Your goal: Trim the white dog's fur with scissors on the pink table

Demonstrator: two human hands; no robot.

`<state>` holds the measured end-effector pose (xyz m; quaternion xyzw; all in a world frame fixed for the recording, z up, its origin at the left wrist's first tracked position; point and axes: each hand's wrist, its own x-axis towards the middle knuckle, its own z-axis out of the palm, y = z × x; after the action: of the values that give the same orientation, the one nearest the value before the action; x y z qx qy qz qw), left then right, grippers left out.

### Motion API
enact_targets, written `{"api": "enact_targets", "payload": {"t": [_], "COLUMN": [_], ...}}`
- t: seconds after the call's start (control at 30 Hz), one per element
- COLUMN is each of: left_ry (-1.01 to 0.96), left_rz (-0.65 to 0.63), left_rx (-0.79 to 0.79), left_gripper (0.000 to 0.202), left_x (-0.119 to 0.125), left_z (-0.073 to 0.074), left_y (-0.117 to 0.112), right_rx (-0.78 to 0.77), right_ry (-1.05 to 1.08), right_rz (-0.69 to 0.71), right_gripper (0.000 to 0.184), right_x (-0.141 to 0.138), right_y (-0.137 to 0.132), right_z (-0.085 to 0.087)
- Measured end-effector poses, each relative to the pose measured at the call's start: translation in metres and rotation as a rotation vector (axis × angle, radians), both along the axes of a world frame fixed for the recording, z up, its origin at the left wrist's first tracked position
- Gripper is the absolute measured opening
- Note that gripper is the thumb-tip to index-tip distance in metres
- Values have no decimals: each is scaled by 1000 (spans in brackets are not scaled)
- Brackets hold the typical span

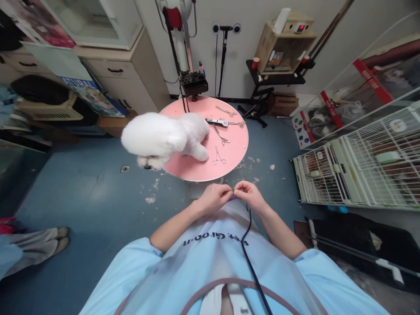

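My left hand [215, 197] and my right hand [251, 194] meet in front of my apron, just off the near edge of a round pink table [193, 173]. Thumb and fingers of both are pinched together, and what lies between them is too small to make out. A thin purple strip [233, 198] shows just below the fingertips. On the table's left half stands a fluffy white dog [154, 131], its head low towards the near left edge. Closest to my hands on the tabletop are scissors-like clamps [218, 157] with ring handles.
Several scissors [226, 110] and a black and white clipper or comb [216, 122] lie at the table's right. A black cord [249, 258] runs down my apron. White wire cages [357, 162] stand at right. Hair tufts [150, 200] dot the floor. Another person's legs [36, 247] show at left.
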<state>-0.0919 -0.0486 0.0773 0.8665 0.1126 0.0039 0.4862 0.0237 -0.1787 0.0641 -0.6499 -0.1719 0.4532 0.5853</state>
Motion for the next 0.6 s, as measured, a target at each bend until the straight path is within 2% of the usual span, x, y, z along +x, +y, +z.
{"api": "enact_targets", "payload": {"t": [0.13, 0.3, 0.43, 0.6], "left_ry": [69, 118, 138, 140], "left_rz": [6, -43, -88, -131], "left_rx": [-53, -83, -65, -13], "left_gripper": [22, 23, 24, 23], "left_x": [-10, -22, -25, -25], "left_z": [-10, -18, -19, -16], "left_y": [-1, -2, -1, 1], "right_rx": [33, 80, 84, -12], "right_ry": [189, 403, 384, 245], "right_rz": [-111, -128, -122, 50], "right_gripper": [25, 28, 29, 32], "right_x": [-18, -39, -45, -37], "right_y": [-6, -17, -23, -21], "right_z": [-18, -33, -37, -34]}}
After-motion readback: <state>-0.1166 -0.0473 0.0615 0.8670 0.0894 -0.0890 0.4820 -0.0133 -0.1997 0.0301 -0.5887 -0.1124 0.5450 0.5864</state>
